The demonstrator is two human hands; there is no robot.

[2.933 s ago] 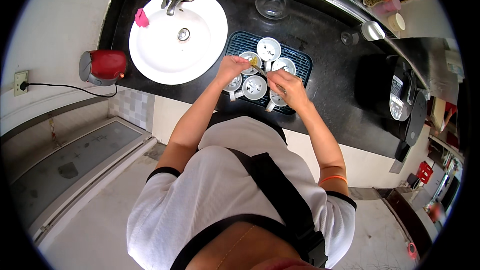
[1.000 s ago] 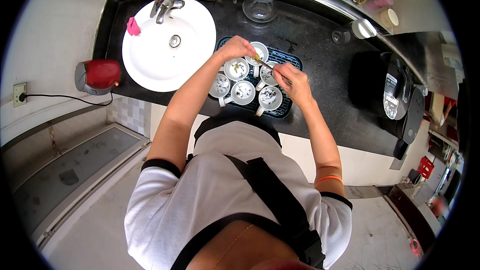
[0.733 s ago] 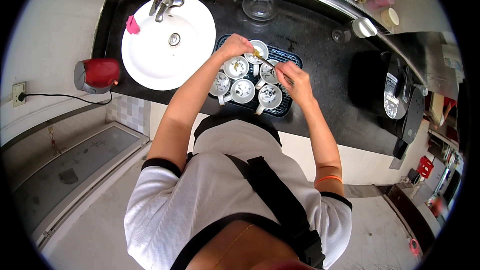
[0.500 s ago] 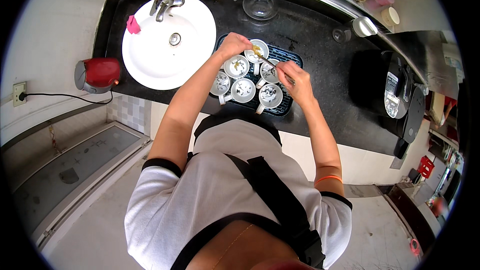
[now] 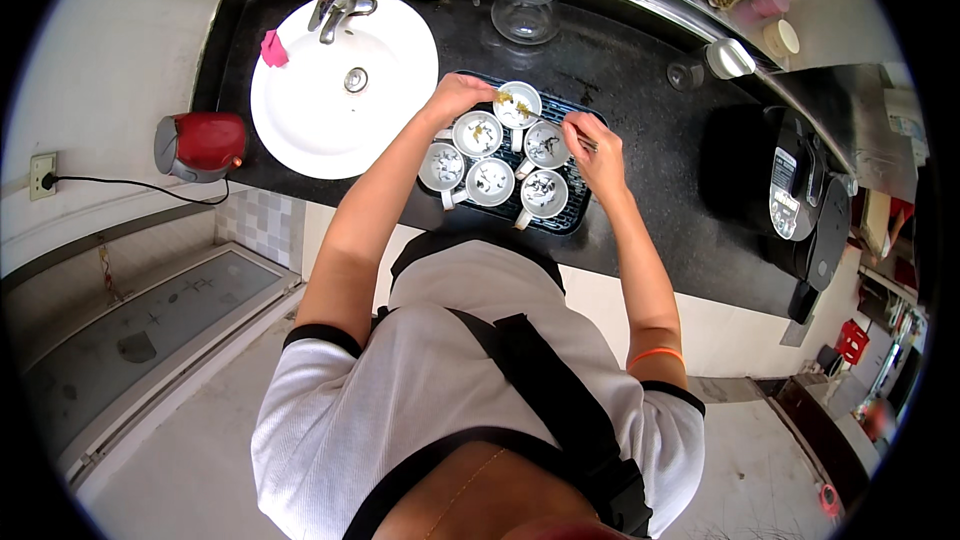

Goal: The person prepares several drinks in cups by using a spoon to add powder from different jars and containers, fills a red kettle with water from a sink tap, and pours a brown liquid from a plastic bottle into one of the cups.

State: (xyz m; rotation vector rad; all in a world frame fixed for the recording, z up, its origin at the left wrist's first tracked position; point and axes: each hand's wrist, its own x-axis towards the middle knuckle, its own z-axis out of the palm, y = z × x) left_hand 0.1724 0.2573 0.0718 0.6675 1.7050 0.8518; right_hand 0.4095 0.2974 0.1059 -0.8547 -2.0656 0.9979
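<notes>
Several white cups stand on a dark slatted tray [image 5: 571, 210]. Over the far cup [image 5: 518, 118], my left hand [image 5: 460, 98] pinches a small yellowish dried piece [image 5: 502, 97], perhaps a flower. My right hand [image 5: 596, 150] grips a slender dark tool [image 5: 545, 121], whose tip reaches into that cup beside more yellowish bits. Yellowish bits and dark flecks lie in the left middle cup [image 5: 477, 134]. Dark leaf-like bits show in the right middle cup [image 5: 546, 146] and the three near cups, including the front right cup [image 5: 543, 195].
A white sink [image 5: 300, 140] with a metal faucet [image 5: 335, 12] is at the left, beside a red kettle [image 5: 208, 145]. Behind the tray stands a glass pitcher [image 5: 525, 10]. A black appliance [image 5: 790, 190] and a small glass [image 5: 684, 73] are at the right on the black counter [image 5: 660, 210].
The tool's tip has drawn back slightly from the left fingertips, and my right hand has shifted a little. The yellowish piece is still in my left fingers. The whole view has shifted slightly.
</notes>
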